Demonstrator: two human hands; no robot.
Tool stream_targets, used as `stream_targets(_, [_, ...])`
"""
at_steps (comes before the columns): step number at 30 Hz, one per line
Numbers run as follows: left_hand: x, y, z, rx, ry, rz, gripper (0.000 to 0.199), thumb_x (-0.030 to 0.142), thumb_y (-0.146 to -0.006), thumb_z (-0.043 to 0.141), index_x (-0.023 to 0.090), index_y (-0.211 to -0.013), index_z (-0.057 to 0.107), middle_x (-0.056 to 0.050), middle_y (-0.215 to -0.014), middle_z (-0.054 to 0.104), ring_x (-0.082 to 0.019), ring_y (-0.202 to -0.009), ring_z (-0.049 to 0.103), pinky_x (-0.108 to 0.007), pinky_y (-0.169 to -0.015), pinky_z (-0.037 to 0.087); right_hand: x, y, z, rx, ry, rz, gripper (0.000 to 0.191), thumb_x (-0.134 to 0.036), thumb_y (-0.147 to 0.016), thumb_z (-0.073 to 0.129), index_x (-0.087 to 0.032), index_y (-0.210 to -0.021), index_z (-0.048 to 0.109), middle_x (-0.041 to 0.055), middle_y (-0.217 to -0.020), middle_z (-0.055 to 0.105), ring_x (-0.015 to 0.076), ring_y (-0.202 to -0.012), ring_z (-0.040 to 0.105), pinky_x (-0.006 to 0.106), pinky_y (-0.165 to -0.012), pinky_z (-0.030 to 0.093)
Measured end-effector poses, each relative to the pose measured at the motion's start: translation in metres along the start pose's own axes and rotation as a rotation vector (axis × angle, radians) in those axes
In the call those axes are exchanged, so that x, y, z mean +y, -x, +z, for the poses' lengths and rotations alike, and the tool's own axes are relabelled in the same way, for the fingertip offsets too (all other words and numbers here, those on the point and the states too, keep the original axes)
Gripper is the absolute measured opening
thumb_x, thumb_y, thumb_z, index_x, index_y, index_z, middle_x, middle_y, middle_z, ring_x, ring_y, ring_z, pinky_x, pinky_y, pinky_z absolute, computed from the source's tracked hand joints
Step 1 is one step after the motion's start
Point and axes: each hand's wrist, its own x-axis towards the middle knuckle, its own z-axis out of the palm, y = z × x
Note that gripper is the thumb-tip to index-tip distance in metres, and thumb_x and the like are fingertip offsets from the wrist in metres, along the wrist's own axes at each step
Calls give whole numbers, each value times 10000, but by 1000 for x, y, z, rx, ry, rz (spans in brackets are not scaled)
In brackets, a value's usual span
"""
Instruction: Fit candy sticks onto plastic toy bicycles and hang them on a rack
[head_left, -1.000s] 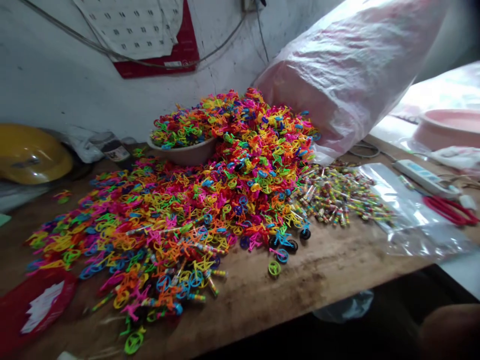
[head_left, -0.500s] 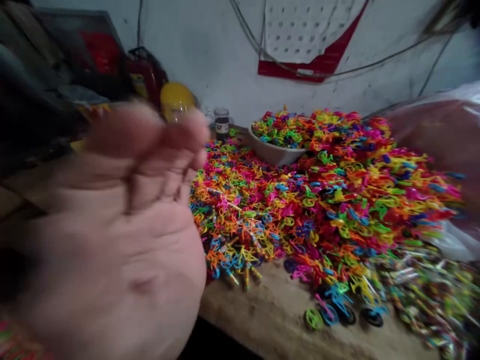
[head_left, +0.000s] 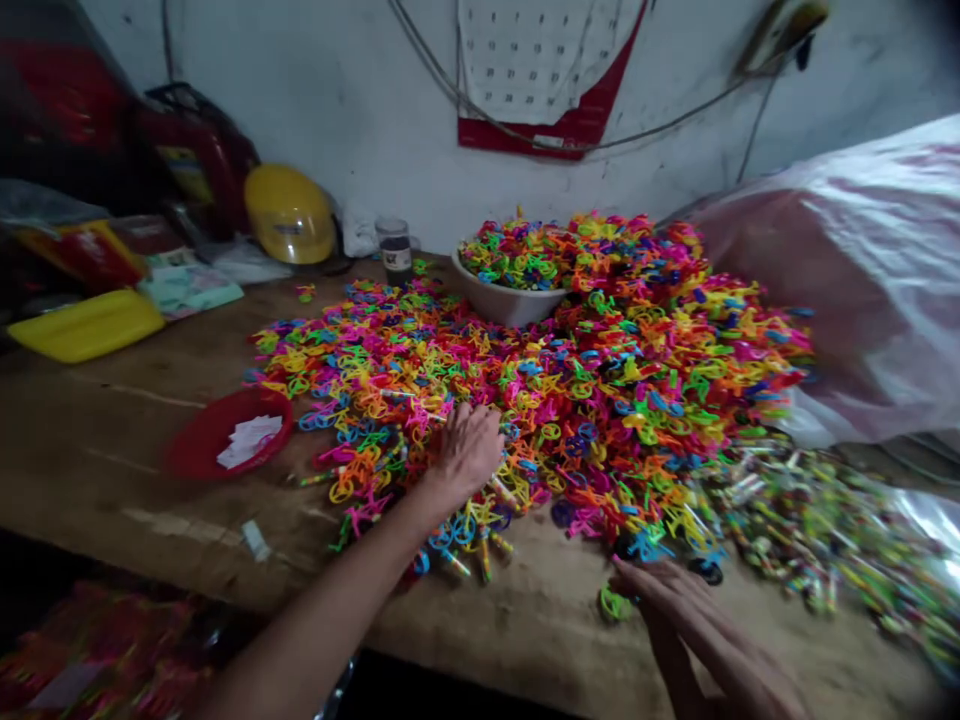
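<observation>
A wide heap of small, bright plastic pieces, many with wheel-like rings, covers the middle of the wooden table. My left hand rests on the near part of this heap, fingers bent down into it; whether it grips a piece is hidden. At the table's front, my right hand is near a green ring piece and blue pieces at the heap's near edge. Its fingers reach forward and point left, partly blurred, and what is beneath them cannot be made out.
A white bowl full of pieces stands in the heap. Left are a red dish with paper slips, a yellow tray and a yellow helmet. Wrapped sticks and a large plastic bag lie right.
The large open palm close to the camera at left is gone; my left hand is now down on the heap. My right hand has come into view. The view has shifted left.
</observation>
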Motion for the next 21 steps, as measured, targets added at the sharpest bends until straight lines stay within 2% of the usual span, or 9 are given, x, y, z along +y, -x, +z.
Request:
stream_targets(4, [-11, -7, 3, -98, -109, 6, 278, 134, -810, 461, 166, -962, 692, -121, -998, 659, -285, -989, 557, -395, -868, 432, -4, 3, -7, 15, 18, 84, 350, -91, -864, 493, -186, -1192, 573, 65, -976, 695, 172, -920, 665, 263, -816, 552])
stream_targets(7, [-23, -14, 1, -139, -162, 17, 259, 246, -814, 490, 170, -942, 702, -142, -953, 667, -331, -921, 583, -434, -793, 441, 13, 19, -17, 42, 15, 239, 322, -84, -875, 477, -194, -1160, 578, 50, -903, 693, 157, -844, 667, 267, -758, 549])
stream_targets(9, [-29, -22, 2, -154, -163, 25, 286, 311, -837, 468, 173, -907, 709, -134, -896, 684, -320, -852, 609, -422, -760, 452, 32, 36, -23, 68, 64, 366, 294, -110, -885, 473, -201, -1141, 586, 39, -888, 694, 156, -824, 665, 280, -750, 544])
stream_targets(11, [-30, -30, 2, -106, -128, 71, 324, 339, -863, 431, 173, -952, 694, -114, -969, 686, -291, -898, 613, -396, -805, 460, 54, 53, -26, 122, 159, 500, 274, -146, -888, 481, -201, -1129, 597, 38, -900, 701, 167, -841, 664, 300, -769, 536])
stream_targets(13, [-23, -33, -2, 23, -43, 147, 335, 347, -863, 426, 161, -965, 685, -100, -1009, 680, -277, -938, 607, -395, -874, 449, 77, 65, -26, 183, 260, 619, 241, -184, -887, 490, -191, -1087, 625, 47, -922, 706, 179, -847, 665, 312, -780, 528])
stream_targets(15, [-9, -30, -9, 129, 104, 129, 319, 378, -845, 469, 180, -964, 689, -74, -1019, 679, -269, -926, 611, -399, -888, 449, 99, 68, -24, 222, 349, 697, 219, -218, -891, 483, -175, -1020, 654, 66, -953, 702, 191, -856, 660, 317, -784, 518])
stream_targets(18, [22, -18, -18, 137, 461, -172, 281, 430, -765, 617, 235, -947, 707, -24, -981, 694, -225, -844, 627, -332, -802, 477, 128, 57, -15, 239, 457, 715, 233, -245, -892, 458, -158, -950, 666, 90, -981, 685, 207, -877, 641, 317, -782, 490])
stream_targets(19, [32, -13, -19, 89, 618, -286, 288, 414, -750, 648, 230, -963, 705, -23, -924, 700, -207, -850, 621, -300, -797, 470, 136, 52, -11, 221, 488, 718, 233, -259, -888, 459, -158, -933, 664, 93, -959, 682, 211, -863, 635, 315, -760, 481])
stream_targets(21, [46, -4, -17, -56, 1061, -407, 269, 338, -735, 689, 196, -962, 699, -13, -836, 688, -135, -789, 595, -208, -759, 444, 150, 42, -2, 126, 563, 755, 233, -303, -878, 471, -168, -882, 661, 89, -863, 674, 219, -788, 620, 312, -670, 448])
